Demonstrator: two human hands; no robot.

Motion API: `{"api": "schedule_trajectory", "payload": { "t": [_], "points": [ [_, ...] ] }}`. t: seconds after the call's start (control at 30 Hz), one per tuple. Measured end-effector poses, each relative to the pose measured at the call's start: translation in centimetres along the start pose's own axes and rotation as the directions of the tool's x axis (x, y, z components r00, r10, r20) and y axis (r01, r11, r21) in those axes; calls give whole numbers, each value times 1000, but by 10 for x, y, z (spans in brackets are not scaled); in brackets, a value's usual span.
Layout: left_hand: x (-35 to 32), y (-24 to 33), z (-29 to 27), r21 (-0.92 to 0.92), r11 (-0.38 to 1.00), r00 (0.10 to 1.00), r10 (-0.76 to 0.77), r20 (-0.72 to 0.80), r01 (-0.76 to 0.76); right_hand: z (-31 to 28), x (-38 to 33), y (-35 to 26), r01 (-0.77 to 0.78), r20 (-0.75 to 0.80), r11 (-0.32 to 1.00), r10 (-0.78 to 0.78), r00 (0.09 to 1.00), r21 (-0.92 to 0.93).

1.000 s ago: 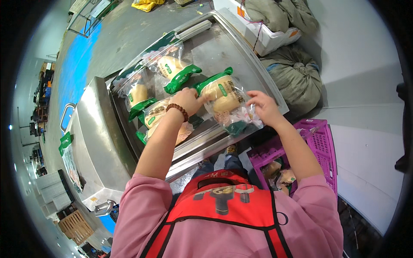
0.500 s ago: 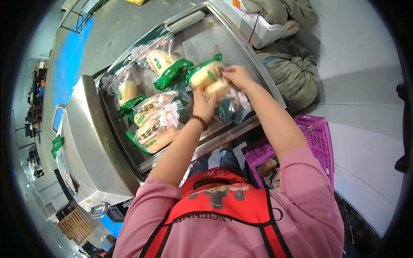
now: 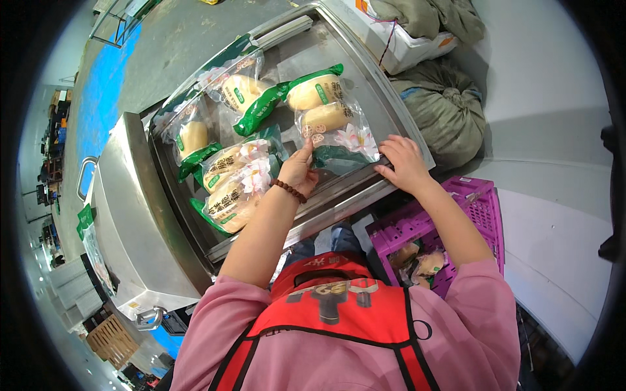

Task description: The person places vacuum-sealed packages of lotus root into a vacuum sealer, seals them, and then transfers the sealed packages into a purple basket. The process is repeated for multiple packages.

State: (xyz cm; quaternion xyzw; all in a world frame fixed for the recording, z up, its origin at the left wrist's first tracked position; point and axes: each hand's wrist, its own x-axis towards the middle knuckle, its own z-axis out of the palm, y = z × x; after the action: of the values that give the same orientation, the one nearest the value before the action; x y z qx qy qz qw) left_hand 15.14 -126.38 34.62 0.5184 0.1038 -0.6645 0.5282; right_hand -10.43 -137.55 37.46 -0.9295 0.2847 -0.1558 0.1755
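A clear bag of pale lotus root [image 3: 326, 116] with green ends and printed pink flowers lies in the right part of a steel tray-like basin [image 3: 365, 72]. My left hand [image 3: 300, 173], with a beaded bracelet at the wrist, pinches the near left edge of this bag between thumb and fingers. At its near right corner, by the steel rim, my right hand [image 3: 403, 161] has its thumb and fingers closed around the plastic. Farther left in the basin are more such bags: one at the back [image 3: 242, 92], one at the left [image 3: 193, 137], and overlapping ones in front [image 3: 231, 189].
A purple crate [image 3: 473, 195] holding several packed items stands at my right, below the basin. Beyond the right rim are a tied greenish sack [image 3: 443, 114] and a white foam box [image 3: 417, 52]. A steel hood-like cover [image 3: 140, 215] with handles borders the left side.
The bag of lotus root has been laid flat in the basin. My right hand has moved from its far end to the near right corner; my left hand has shifted to its near edge.
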Motion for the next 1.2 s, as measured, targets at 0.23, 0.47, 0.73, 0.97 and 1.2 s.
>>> {"api": "schedule_trajectory", "payload": {
  "t": [0.23,0.47,0.73,0.97,1.2],
  "points": [
    [-22,-9,2,112,993,990,-33,-133,49,-25,-58,-29,35,63,999,-35,997,10],
    [-37,-13,10,124,992,981,16,-191,8,-5,13,-20,-480,82,852,474,877,208],
    [-40,-32,-12,475,842,950,310,-42,-254,4,15,17,-702,371,498,609,701,509],
    [-65,-57,8,962,86,771,619,153,-260,-13,-16,7,-658,271,737,609,745,154],
    [-70,-60,11,971,-194,757,611,231,-140,-7,-18,-3,-603,90,797,602,793,-18]
  ]
}}
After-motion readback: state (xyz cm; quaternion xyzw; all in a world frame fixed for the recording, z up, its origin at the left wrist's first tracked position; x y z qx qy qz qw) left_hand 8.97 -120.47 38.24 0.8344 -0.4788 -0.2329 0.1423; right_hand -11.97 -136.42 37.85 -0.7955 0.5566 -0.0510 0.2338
